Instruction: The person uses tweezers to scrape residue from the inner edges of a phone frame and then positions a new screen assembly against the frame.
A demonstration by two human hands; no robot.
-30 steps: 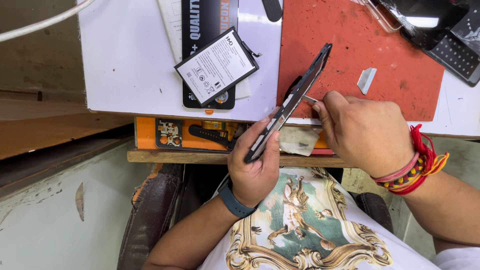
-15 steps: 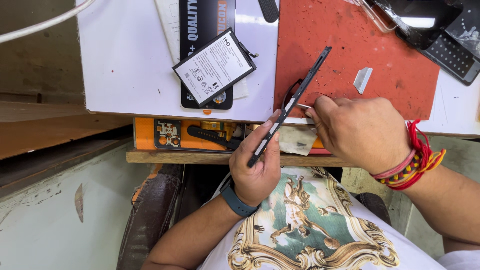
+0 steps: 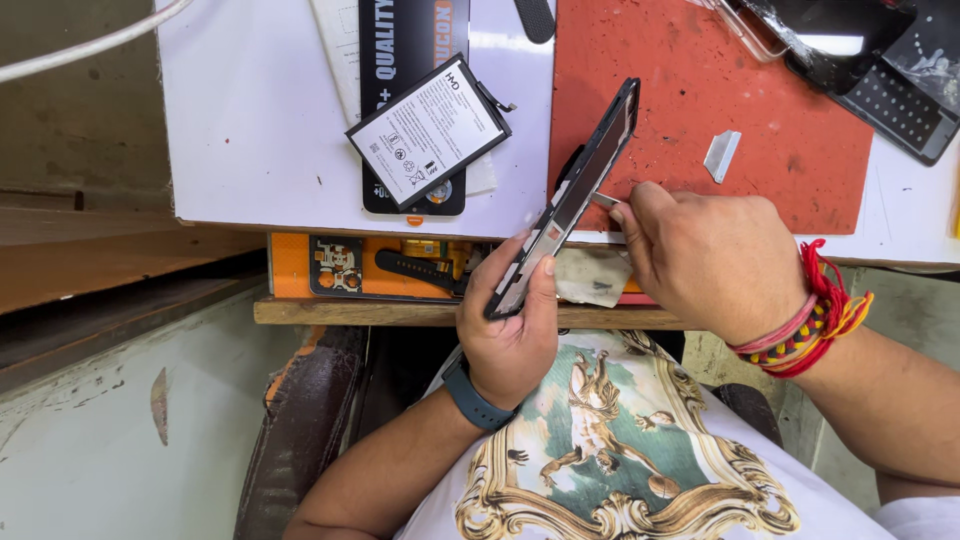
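Left hand (image 3: 512, 335) grips phone frame (image 3: 570, 195); right hand (image 3: 705, 255) touches it.

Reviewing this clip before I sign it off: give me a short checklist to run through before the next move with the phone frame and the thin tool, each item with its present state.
1. Left hand grips the phone frame at its lower end: ok.
2. Frame held tilted on edge over the desk front, upper end above the red mat: ok.
3. Right hand pinches the thin metal tool, whose tip meets the frame's side: ok.
4. Tip seated in a seam: cannot tell, too small.
5. Battery lies apart on the white board, away from both hands: ok.
6. Small grey pick lies loose on the mat near the right hand: ok.
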